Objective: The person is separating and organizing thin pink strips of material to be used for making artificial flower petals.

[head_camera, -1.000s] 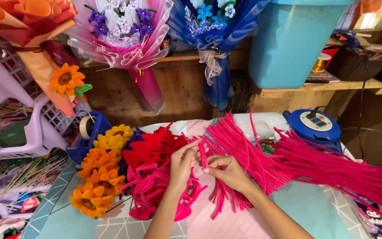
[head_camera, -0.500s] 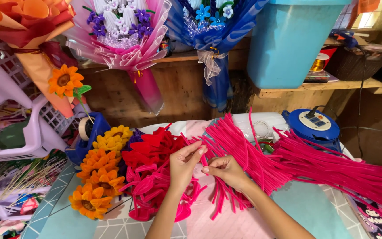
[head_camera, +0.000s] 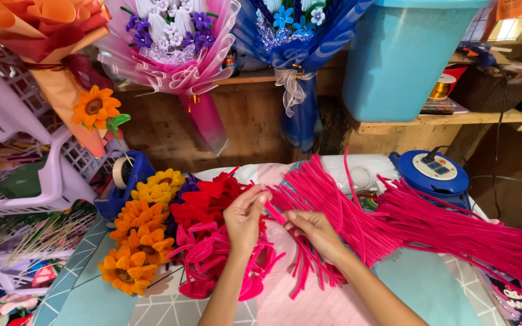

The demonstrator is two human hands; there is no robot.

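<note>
Presently, at far left, white lattice baskets (head_camera: 7, 181) stand beside the desk (head_camera: 92, 296), with an orange-wrapped bouquet (head_camera: 37, 36) above them. Next come orange and yellow fuzzy flowers (head_camera: 140, 235) lying in a row on the desk, then a heap of red and pink folded heart shapes (head_camera: 206, 241).

Against the frame of half a second ago, the left hand (head_camera: 244, 218) has shifted only slightly; its fingers remain pinched shut on the near end of a short pink pipe cleaner piece (head_camera: 275, 214). The right hand (head_camera: 312, 232) stays just beside it, thumb and forefinger closed on the piece's other end, so the piece spans between both hands. A second ago the hands sat closer together, with the piece more upright.

That piece is bright pink, fuzzy and short, tilted, held just above the desk's pink cloth (head_camera: 309, 302) in front of the fanned bundle of pink pipe cleaners (head_camera: 333, 205).

Further right, a longer sheaf of pink pipe cleaners (head_camera: 466, 235) lies across the desk, near a blue cable reel (head_camera: 433, 172). Behind, on the wooden shelf (head_camera: 454, 118), stands a blue plastic bin (head_camera: 409, 57).
</note>
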